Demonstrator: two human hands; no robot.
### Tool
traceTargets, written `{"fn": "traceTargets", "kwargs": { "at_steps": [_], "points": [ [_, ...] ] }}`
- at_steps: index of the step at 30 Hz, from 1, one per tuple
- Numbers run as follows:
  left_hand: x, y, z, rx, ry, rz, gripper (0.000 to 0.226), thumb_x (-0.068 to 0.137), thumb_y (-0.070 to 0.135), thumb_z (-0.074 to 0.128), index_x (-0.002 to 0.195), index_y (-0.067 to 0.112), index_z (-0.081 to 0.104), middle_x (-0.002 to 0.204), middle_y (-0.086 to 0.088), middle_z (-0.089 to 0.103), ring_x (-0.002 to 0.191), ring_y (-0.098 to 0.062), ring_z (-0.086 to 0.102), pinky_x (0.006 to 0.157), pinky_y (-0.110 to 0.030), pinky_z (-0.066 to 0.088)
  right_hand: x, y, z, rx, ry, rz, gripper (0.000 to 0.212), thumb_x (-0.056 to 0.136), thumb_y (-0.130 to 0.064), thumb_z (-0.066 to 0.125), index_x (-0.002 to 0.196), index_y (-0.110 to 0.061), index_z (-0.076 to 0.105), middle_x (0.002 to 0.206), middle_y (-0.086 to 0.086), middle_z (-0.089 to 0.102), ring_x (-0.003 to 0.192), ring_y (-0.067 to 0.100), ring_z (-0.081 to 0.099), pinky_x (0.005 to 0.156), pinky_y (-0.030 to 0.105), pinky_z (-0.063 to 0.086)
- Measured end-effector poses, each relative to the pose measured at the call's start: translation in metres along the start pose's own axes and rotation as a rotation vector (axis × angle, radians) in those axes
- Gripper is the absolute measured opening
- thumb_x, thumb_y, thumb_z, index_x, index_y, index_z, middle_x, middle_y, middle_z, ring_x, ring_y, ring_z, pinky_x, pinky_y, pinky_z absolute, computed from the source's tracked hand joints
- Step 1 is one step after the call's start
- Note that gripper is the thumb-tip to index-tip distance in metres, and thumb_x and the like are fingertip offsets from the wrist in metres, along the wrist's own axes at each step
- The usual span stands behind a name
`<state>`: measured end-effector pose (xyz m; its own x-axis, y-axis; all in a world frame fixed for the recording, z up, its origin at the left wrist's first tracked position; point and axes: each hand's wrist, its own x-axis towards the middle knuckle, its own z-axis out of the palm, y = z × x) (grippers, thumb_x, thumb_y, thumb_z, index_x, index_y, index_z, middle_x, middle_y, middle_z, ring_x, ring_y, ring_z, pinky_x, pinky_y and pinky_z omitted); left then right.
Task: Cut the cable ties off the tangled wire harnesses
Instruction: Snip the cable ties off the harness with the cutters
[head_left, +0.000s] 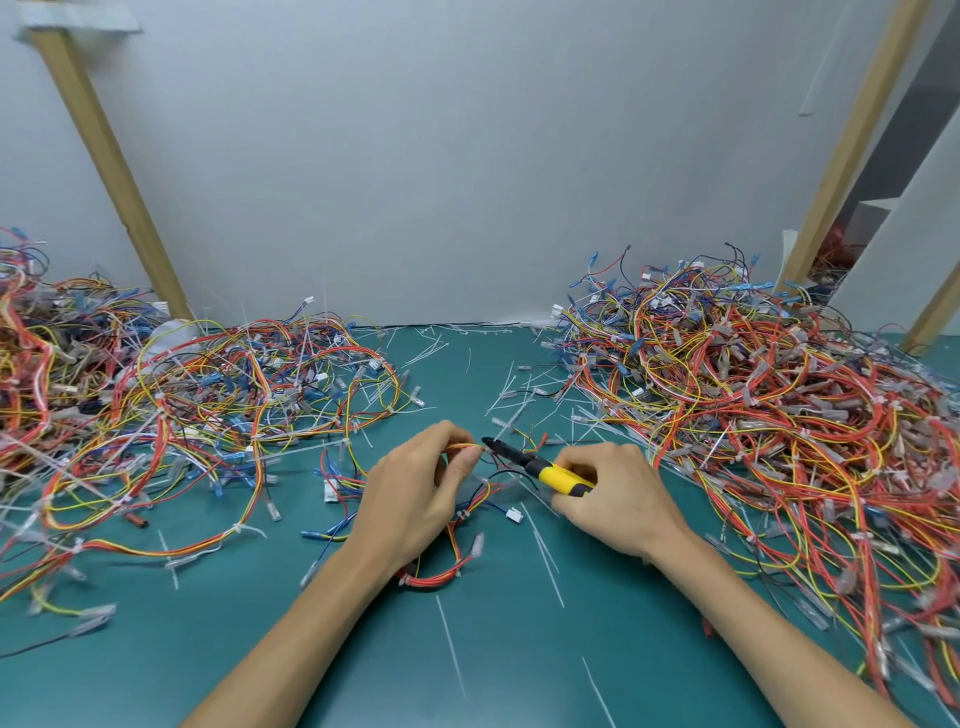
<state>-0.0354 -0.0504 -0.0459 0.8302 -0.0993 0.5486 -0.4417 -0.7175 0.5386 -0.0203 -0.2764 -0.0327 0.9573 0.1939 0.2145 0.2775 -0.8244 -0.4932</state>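
Hands clamped: left hand (415, 491) pinches a wire harness (457, 525), right hand (615, 496) grips yellow cutters (535, 465) touching it, above the bench (519, 649)

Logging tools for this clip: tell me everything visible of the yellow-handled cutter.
The cutter is a small hand tool with yellow-and-black handles, seemingly plastic-coated, and a dark, narrow head. The right hand grips the handles, fingers curled round them. It lies near level above the green mat, head pointing left, its tip at the thin wires pinched by the left hand. Whether the jaws are open is too small to tell.
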Motion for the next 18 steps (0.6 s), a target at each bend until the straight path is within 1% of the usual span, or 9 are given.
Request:
{"fn": "traceTargets", "kwargs": {
  "at_steps": [2,5,7,9,10,13,15,16,18],
  "points": [
    [0.0,0.003,0.0,-0.07,0.011,-0.003,0.019,0.098,0.037,0.049,0.094,0.022,0.06,0.078,0.016,0.061,0.073,-0.009,0.056,0.067,-0.034,0.047,0.001,-0.002,-0.006,0.12,-0.114,0.028,0.017,0.059,-0.041,0.057,0.069,-0.03,0.066,0.055,-0.003,0.059,0.052,0.013,0.052,0.053,0.029,0.041],
    [0.0,0.007,0.001,-0.182,0.008,-0.046,0.016,0.098,0.032,0.055,0.087,0.022,0.06,0.071,0.011,0.062,0.068,-0.012,0.058,0.065,-0.036,0.048,0.002,-0.003,-0.015,0.249,-0.309,0.039,0.028,0.059,-0.037,0.056,0.073,-0.016,0.067,0.06,0.001,0.068,0.051,0.015,0.066,0.058,0.026,0.051],
    [0.0,0.01,0.002,-0.245,0.011,-0.102,0.015,0.096,0.028,0.06,0.081,0.024,0.06,0.069,0.01,0.065,0.066,-0.014,0.061,0.065,-0.035,0.049,0.003,-0.001,-0.018,0.366,-0.416,0.056,0.027,0.061,-0.032,0.056,0.073,-0.011,0.066,0.062,0.004,0.068,0.052,0.021,0.066,0.057,0.027,0.05],
    [0.001,0.013,0.004,-0.296,0.009,-0.151,0.017,0.094,0.028,0.062,0.078,0.024,0.063,0.069,0.013,0.069,0.068,-0.009,0.066,0.068,-0.028,0.05,0.003,0.001,-0.02,0.469,-0.487,0.064,0.022,0.067,-0.027,0.056,0.074,-0.008,0.066,0.064,0.008,0.067,0.052,0.026,0.063,0.054,0.027,0.048],
    [0.001,0.015,0.004,-0.317,0.003,-0.172,0.016,0.094,0.029,0.063,0.079,0.024,0.064,0.07,0.014,0.07,0.072,-0.005,0.067,0.069,-0.026,0.05,0.003,0.001,-0.021,0.498,-0.508,0.06,0.023,0.071,-0.027,0.056,0.075,-0.007,0.066,0.064,0.01,0.067,0.052,0.027,0.062,0.052,0.026,0.047],
    [0.003,0.016,0.006,-0.352,-0.026,-0.209,0.015,0.094,0.031,0.061,0.082,0.024,0.066,0.076,0.019,0.07,0.08,0.002,0.066,0.073,-0.021,0.048,0.001,-0.001,-0.021,0.538,-0.524,0.047,0.036,0.082,-0.039,0.054,0.076,-0.005,0.066,0.063,0.01,0.066,0.05,0.026,0.062,0.049,0.022,0.045],
    [0.004,0.015,0.007,-0.368,-0.042,-0.215,0.015,0.095,0.029,0.06,0.083,0.025,0.066,0.074,0.025,0.066,0.077,0.008,0.06,0.072,-0.013,0.042,0.001,-0.003,-0.021,0.555,-0.516,0.061,0.05,0.087,-0.051,0.05,0.075,-0.006,0.066,0.062,0.011,0.065,0.048,0.025,0.061,0.048,0.022,0.044],
    [0.004,0.015,0.008,-0.387,-0.052,-0.228,0.015,0.096,0.028,0.059,0.082,0.025,0.066,0.072,0.026,0.064,0.073,0.008,0.058,0.069,-0.012,0.041,0.001,-0.004,-0.021,0.556,-0.507,0.071,0.056,0.088,-0.057,0.047,0.074,-0.006,0.066,0.061,0.011,0.064,0.048,0.025,0.06,0.048,0.022,0.045],
    [0.004,0.015,0.008,-0.477,-0.086,-0.277,0.016,0.097,0.026,0.058,0.084,0.02,0.068,0.074,0.021,0.069,0.072,0.005,0.06,0.069,-0.013,0.043,0.001,-0.006,-0.02,0.537,-0.485,0.087,0.062,0.088,-0.064,0.044,0.071,-0.008,0.066,0.06,0.011,0.064,0.047,0.024,0.061,0.049,0.024,0.046]
  ]
}}
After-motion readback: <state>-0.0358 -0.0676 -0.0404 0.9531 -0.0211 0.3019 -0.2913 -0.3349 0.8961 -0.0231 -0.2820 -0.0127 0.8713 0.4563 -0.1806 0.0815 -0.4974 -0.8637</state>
